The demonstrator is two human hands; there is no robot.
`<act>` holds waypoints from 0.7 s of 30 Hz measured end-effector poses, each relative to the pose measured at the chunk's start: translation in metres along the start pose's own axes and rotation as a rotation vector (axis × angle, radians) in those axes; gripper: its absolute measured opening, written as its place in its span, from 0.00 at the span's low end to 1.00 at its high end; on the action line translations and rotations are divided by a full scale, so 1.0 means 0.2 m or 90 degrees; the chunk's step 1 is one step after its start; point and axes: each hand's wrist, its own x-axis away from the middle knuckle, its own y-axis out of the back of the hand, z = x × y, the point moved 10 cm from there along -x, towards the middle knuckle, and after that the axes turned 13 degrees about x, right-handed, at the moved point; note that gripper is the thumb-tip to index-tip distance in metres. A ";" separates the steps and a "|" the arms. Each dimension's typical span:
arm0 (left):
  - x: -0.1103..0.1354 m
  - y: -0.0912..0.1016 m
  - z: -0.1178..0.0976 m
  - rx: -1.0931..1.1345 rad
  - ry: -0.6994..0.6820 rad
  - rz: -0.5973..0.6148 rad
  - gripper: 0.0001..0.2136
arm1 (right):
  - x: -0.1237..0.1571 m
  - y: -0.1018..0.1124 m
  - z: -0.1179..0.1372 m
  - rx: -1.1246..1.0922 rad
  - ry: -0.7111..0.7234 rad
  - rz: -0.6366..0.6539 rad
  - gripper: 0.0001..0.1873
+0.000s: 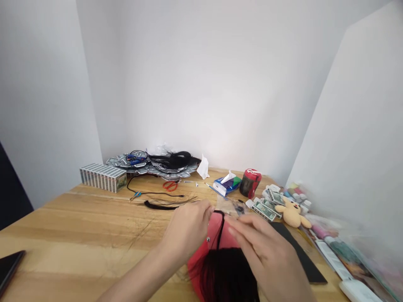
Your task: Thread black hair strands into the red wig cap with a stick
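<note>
Low in the middle is a pinkish-red rounded form, with a bunch of long black hair hanging over its near side. A thin black strand runs across its top and bends down toward the bunch. My left hand is closed around the strand's left part, at the form's far edge. Beyond that fist a darker lock of hair trails left over the table. My right hand has its fingertips pressed together beside the strand, on the right; what lies in them is hidden. A small shiny pin shows on the form.
Red-handled scissors, a black cable and a tissue pack lie farther back. To the right stand a red-and-black container and a yellow plush toy, near a dark flat board. A phone is at left.
</note>
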 end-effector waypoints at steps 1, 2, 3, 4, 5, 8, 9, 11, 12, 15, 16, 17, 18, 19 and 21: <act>-0.01 -0.01 0.00 0.015 -0.004 0.000 0.14 | -0.09 0.05 0.01 0.019 0.013 -0.080 0.18; -0.01 -0.01 0.00 0.033 -0.009 0.000 0.14 | -0.15 0.06 0.04 0.032 0.033 -0.119 0.16; -0.01 -0.02 0.01 0.054 -0.015 0.001 0.14 | -0.20 0.05 0.06 0.036 0.045 -0.132 0.14; -0.01 -0.03 0.01 0.075 -0.019 0.003 0.14 | -0.23 0.03 0.07 0.029 0.053 -0.120 0.13; -0.01 -0.04 0.02 0.095 -0.022 0.004 0.14 | -0.26 -0.01 0.07 0.012 0.053 -0.092 0.13; -0.02 -0.04 0.05 0.142 -0.021 0.007 0.15 | -0.29 -0.08 0.04 -0.075 0.032 -0.015 0.14; -0.02 -0.04 0.05 0.159 -0.018 0.007 0.15 | -0.29 -0.09 0.02 -0.104 0.026 -0.002 0.13; -0.03 -0.04 0.05 0.203 -0.011 0.016 0.15 | -0.31 -0.09 -0.02 -0.152 0.020 0.006 0.13; -0.03 -0.04 0.05 0.226 -0.003 0.025 0.14 | -0.32 -0.08 -0.04 -0.170 0.017 0.006 0.12; -0.03 -0.05 0.05 0.259 0.022 0.058 0.13 | -0.34 -0.06 -0.08 -0.217 0.000 0.005 0.12; -0.03 -0.04 0.04 0.255 0.018 0.062 0.13 | -0.35 -0.06 -0.10 -0.231 -0.007 0.006 0.12; -0.03 -0.04 0.03 0.253 0.006 0.061 0.13 | -0.35 -0.05 -0.11 -0.242 -0.017 0.006 0.12; -0.02 -0.03 0.02 0.258 -0.009 0.057 0.13 | -0.35 -0.05 -0.12 -0.254 -0.025 0.005 0.12; -0.02 -0.02 0.01 0.277 -0.023 0.050 0.13 | -0.35 -0.04 -0.12 -0.267 -0.030 0.004 0.12; -0.02 0.01 0.01 0.361 -0.036 0.030 0.13 | -0.34 -0.04 -0.11 -0.305 -0.033 0.006 0.12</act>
